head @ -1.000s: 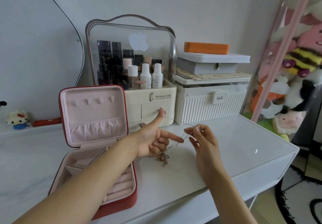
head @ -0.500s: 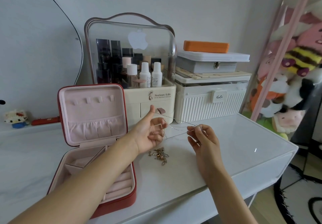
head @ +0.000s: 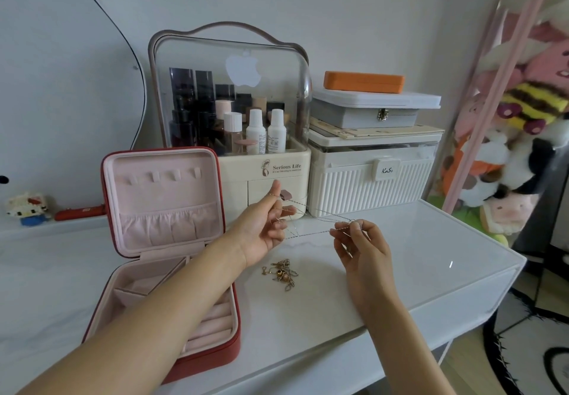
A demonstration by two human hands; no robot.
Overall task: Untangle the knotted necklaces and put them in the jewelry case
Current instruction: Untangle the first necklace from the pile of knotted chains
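A thin silver necklace chain is stretched in several strands between my two hands above the white table. My left hand has strands looped over its raised thumb and curled fingers. My right hand pinches the other end of the chain between thumb and fingertips. On the table below lies a small heap of gold-coloured jewelry, untouched. The red jewelry case stands open at the left, with a pink lining, its lid upright and my left forearm passing over its base.
A clear-domed cosmetics organiser and a ribbed white storage box with stacked cases stand behind the hands. Plush toys fill a rack at right. The table's front edge runs close under my right wrist.
My left hand has curled its pointing finger in and lifted, spreading the chain into taut strands. The right hand keeps its pinch and stays nearly still.
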